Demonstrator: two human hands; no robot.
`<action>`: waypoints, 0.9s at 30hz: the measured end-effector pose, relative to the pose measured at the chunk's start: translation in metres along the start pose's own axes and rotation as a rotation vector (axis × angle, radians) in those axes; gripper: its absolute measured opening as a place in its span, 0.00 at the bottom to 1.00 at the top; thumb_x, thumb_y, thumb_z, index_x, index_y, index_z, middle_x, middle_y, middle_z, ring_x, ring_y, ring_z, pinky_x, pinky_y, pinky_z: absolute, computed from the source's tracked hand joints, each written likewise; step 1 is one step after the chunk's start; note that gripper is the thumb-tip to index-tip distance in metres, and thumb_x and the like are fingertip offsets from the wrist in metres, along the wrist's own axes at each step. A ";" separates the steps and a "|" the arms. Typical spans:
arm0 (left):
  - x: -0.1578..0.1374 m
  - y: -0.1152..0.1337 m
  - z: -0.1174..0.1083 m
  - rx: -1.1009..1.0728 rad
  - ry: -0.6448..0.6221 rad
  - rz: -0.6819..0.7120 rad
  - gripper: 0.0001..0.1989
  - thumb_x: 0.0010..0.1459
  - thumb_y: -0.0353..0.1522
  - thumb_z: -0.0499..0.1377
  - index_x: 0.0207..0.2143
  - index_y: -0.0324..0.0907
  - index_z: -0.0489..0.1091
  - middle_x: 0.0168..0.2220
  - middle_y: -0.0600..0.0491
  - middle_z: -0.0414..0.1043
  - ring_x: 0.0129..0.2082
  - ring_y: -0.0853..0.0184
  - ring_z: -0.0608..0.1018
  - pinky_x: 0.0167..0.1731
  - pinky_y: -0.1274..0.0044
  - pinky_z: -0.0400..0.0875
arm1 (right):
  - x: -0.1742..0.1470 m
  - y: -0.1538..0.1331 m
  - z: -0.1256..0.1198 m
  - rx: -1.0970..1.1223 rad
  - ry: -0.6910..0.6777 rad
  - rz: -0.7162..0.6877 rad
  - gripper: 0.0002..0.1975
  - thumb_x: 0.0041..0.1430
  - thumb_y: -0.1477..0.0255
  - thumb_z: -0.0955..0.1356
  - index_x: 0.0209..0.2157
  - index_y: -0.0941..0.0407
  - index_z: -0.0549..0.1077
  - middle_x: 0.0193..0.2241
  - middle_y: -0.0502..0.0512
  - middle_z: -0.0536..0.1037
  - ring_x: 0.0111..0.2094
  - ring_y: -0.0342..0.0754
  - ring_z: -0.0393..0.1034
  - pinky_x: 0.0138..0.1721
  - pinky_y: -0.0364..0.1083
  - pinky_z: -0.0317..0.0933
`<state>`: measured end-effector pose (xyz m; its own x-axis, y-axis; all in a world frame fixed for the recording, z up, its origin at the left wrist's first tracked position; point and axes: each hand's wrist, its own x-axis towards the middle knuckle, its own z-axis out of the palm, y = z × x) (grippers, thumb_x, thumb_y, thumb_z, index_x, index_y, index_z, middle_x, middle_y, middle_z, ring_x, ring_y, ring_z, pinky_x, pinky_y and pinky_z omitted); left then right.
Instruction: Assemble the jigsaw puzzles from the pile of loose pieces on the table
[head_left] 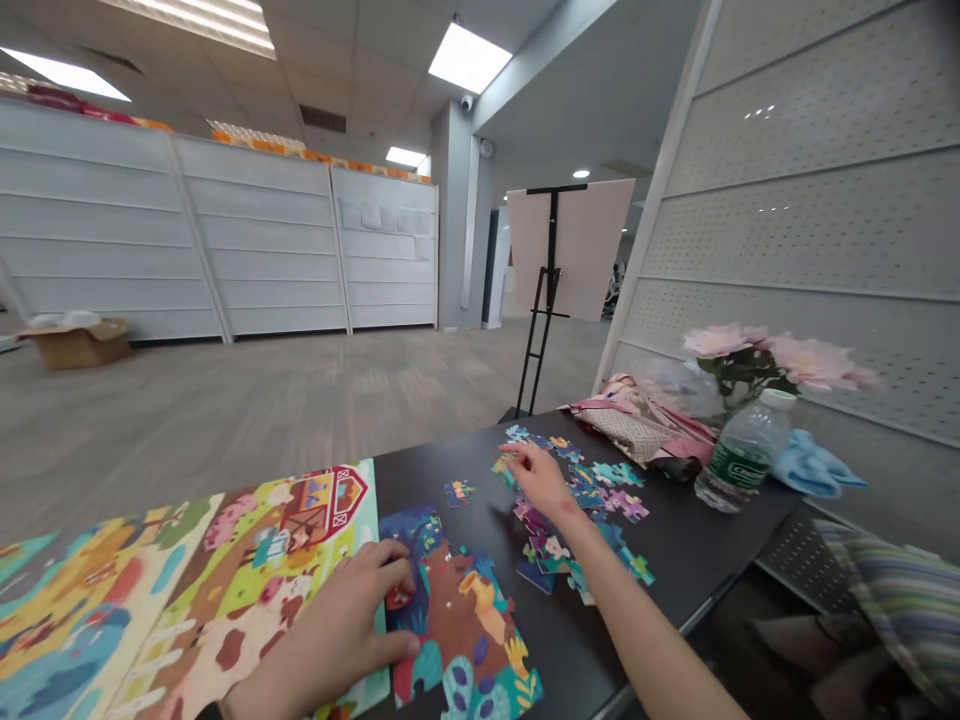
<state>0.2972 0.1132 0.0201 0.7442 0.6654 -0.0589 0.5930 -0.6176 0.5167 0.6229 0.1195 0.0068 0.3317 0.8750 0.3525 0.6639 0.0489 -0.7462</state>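
A partly joined jigsaw puzzle point(457, 610) with a brown bear on dark blue lies on the black table. My left hand point(356, 610) rests at its left edge, thumb and fingers apart, holding nothing visible. My right hand point(536, 478) reaches over the loose puzzle pieces point(619, 505), which lie scattered and overlapping. Its index finger stretches out leftward beside a yellow-green piece point(501, 466); the other fingers are curled and partly hidden. One small puzzle piece point(459, 492) lies apart, just beyond the puzzle. Under my left forearm is a farm-animal picture board point(255, 570).
A water bottle point(746, 455) stands at the table's right, with pink flowers point(787, 355) behind it. A patterned cloth bag point(637, 420) and a blue cloth point(814, 465) lie nearby. Beyond the table stand an easel point(551, 270) and white partitions point(262, 235). A striped cushion point(892, 590) is at the lower right.
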 end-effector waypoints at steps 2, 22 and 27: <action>0.000 -0.003 0.001 0.002 0.016 0.023 0.14 0.49 0.35 0.69 0.39 0.47 0.73 0.56 0.51 0.67 0.54 0.52 0.70 0.53 0.64 0.64 | -0.024 -0.014 -0.013 0.058 -0.007 0.024 0.10 0.57 0.67 0.66 0.40 0.55 0.75 0.24 0.47 0.71 0.26 0.46 0.67 0.30 0.44 0.61; -0.013 0.024 0.018 0.028 -0.085 0.326 0.29 0.59 0.37 0.62 0.62 0.63 0.62 0.71 0.59 0.48 0.70 0.52 0.54 0.68 0.53 0.50 | -0.200 -0.013 -0.019 0.105 0.108 0.268 0.25 0.56 0.50 0.69 0.43 0.55 0.82 0.31 0.58 0.83 0.34 0.55 0.77 0.40 0.48 0.70; -0.013 0.027 0.015 0.007 -0.063 0.333 0.29 0.57 0.37 0.63 0.61 0.62 0.64 0.70 0.58 0.53 0.69 0.52 0.56 0.67 0.56 0.53 | -0.209 -0.010 -0.017 -0.028 0.184 0.184 0.19 0.57 0.54 0.69 0.40 0.53 0.83 0.35 0.58 0.83 0.36 0.54 0.78 0.42 0.48 0.70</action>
<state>0.3078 0.0814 0.0222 0.9149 0.3993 0.0591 0.3160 -0.7996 0.5107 0.5583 -0.0722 -0.0504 0.5633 0.7657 0.3105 0.5983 -0.1188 -0.7924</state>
